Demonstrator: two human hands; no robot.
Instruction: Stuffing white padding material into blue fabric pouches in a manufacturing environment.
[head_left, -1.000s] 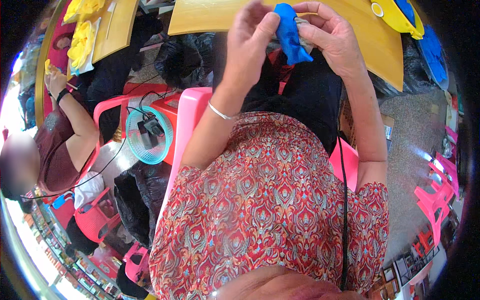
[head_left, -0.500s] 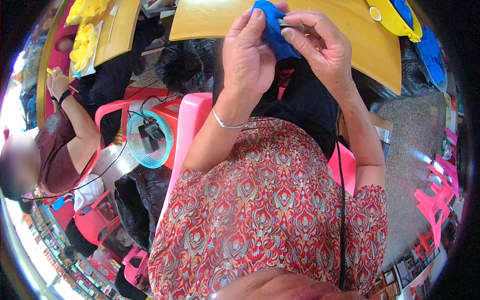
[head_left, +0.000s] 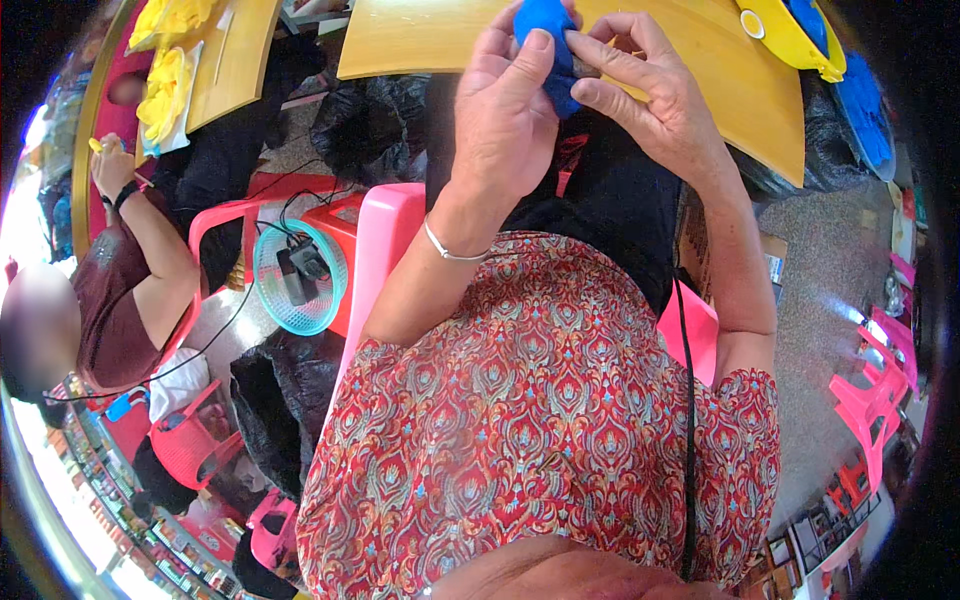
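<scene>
A bunched piece of blue cloth (head_left: 545, 25) is held up over the near edge of the yellow table. My left hand (head_left: 508, 110) grips it from the left, thumb laid along its front and fingers behind. From the right, my right hand (head_left: 650, 95) reaches in, its index fingertip touching the cloth and its thumb beside the lower part. A small greyish thing (head_left: 587, 68) shows between that thumb and index finger, mostly hidden, so its kind cannot be made out. The other fingers of my right hand are loosely bent.
Under my hands is the yellow table (head_left: 420, 45). At its right stand a yellow container (head_left: 770, 35) with blue pieces and a stack of blue cloth (head_left: 865, 115). A co-worker (head_left: 140, 270) sits left, near yellow pieces (head_left: 165, 95). A turquoise basket (head_left: 262, 285) holds a black adapter.
The blue cloth has been turned more upright and bunched tighter, shifting slightly right with my left hand. My right hand has moved slightly right; the greyish metal thing in it shows less.
</scene>
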